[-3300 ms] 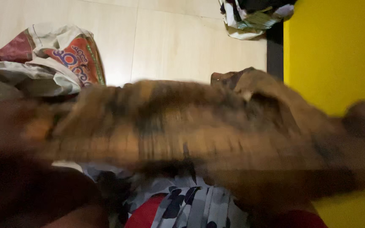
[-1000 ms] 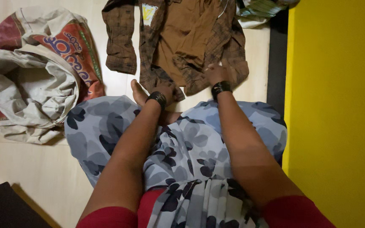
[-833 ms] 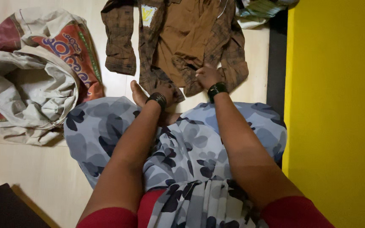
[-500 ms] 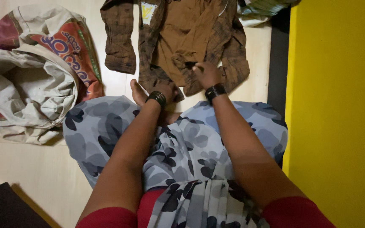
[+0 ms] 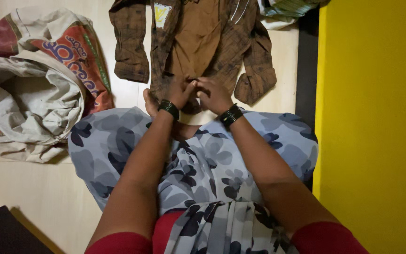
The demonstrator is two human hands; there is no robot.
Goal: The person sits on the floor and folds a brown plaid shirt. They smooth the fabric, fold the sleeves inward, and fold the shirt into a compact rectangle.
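Shirt (image 5: 198,42), brown checked, long-sleeved, lay spread flat on the pale floor (image 5: 48,197) ahead of the seated person, front side up, placket open so the plain brown inner back showed down the middle. Both sleeves lay out to the sides and bent downward, left-side cuff (image 5: 130,70) and right-side cuff (image 5: 254,84) resting on the floor, not yet folded in. Collar end ran off the top edge of the view, a light label patch (image 5: 161,13) near it. Judged progress: spreading looked done, folding or fastening barely started, sleeves and body all still to go.

Yellow wall panel (image 5: 377,117) filled the right side. Big crumpled printed sack (image 5: 29,80), beige with red and purple print, sat well left of the shirt, not touching it. Grey floral garment (image 5: 203,169) covered the person's lap, just below the shirt hem. Dark mat corner (image 5: 1,233) at bottom left. Striped cloth bundle (image 5: 285,9) at top right, just beside the shirt's shoulder.

Left hand (image 5: 178,93) and right hand (image 5: 213,94) met at the bottom hem in the middle, almost touching each other. Left fingers (image 5: 189,87) looked pinched closed on the hem edge; right fingers (image 5: 202,84) curled closed on the same hem fabric. Black bangles on both wrists, left (image 5: 168,109), right (image 5: 231,115)
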